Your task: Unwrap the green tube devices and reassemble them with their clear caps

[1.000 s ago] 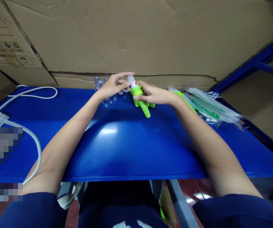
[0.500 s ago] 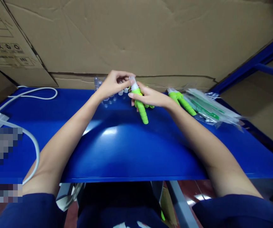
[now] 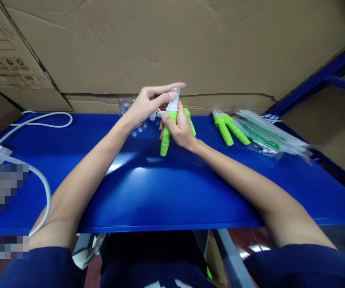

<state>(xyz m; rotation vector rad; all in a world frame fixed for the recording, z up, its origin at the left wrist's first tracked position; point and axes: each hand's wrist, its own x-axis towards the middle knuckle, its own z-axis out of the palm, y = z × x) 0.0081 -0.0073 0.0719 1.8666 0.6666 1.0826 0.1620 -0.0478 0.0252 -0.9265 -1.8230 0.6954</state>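
My right hand point(image 3: 182, 127) is wrapped round a bright green ribbed piece point(image 3: 165, 142), its tapered leg pointing down toward me. A white collar point(image 3: 172, 106) tops it, and on that sits a clear domed cap point(image 3: 175, 94). My left hand point(image 3: 153, 102) has its thumb against the cap, the index finger stretched along its far side; the other fingers are curled and partly hidden. More green ribbed material point(image 3: 191, 120) shows right of my right hand; whether it belongs to the held piece I cannot tell. Behind my left hand stand several clear tubes point(image 3: 122, 106) and small white parts point(image 3: 152, 117).
Another green two-legged piece point(image 3: 231, 127) lies to the right on the blue table point(image 3: 172, 192), beside clear plastic bags with green print point(image 3: 268, 136). A white cable point(image 3: 46, 188) loops at the left. Cardboard point(image 3: 166, 48) stands along the back.
The held green piece has turned more upright, its leg swinging left and its cap shifting right. My right hand has rotated with it, and my left index finger has stretched farther right.
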